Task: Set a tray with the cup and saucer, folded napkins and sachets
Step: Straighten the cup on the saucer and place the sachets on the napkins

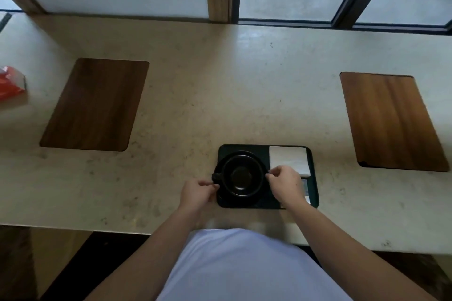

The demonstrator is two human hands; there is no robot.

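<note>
- A pale speckled stone counter (195,95) carries two dark wooden rectangular placemats, one (95,105) far left of the hands, one (391,122) far right.
- The dark rectangular tray (314,178) sits under both hands.
- The black round saucer (221,166) holds the black ceramic cup (243,177) between the hands.
- White folded napkins (288,159) lie just beyond the right hand (286,184), whose fingertips pinch the cup's rim.
- The left hand (197,193) pinches near the handle.
- Sachets (306,189) peek out beside the right hand.

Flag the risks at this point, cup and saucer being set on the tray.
1. Both hands, left hand and right hand, pinch the black saucer only by its edges; the cup on it could slide or tip.
2. The right hand hangs over the sachets and by the folded napkins, and could shift them.
</note>
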